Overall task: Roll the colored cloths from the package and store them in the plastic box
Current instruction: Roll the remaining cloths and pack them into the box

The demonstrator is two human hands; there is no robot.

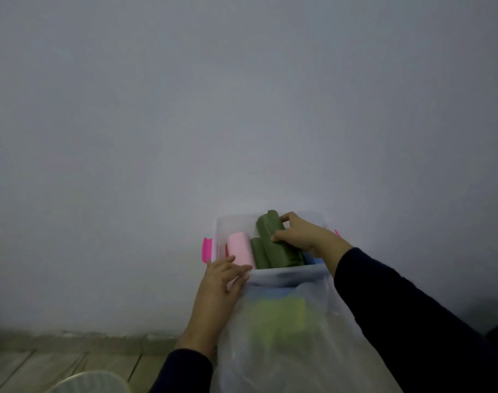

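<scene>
Cloths rolled into tight bundles stand side by side inside the clear plastic box, which sits against a pale grey wall. At the box's left end a bright pink latch sticks out. The left hand rests on the near left corner of the box, its fingers spread and lying flat over the rim beside the pink rolled cloth; it pinches nothing that can be seen. Just to the right of the pink roll stands a green rolled cloth, touching it. Next to that, a second green rolled cloth lies tilted, its far end raised above the box's rim. The right hand is closed around this tilted roll, thumb on the near side and fingertips curled over the top end. A strip of light blue cloth shows under the right wrist, inside the box. A second pink latch peeks out past the right hand. In front of the box lies the translucent package, touching the box's near wall, with yellow-green and blue cloths showing faintly through the plastic. Both arms wear dark sleeves. At lower left a wooden floor is visible.
</scene>
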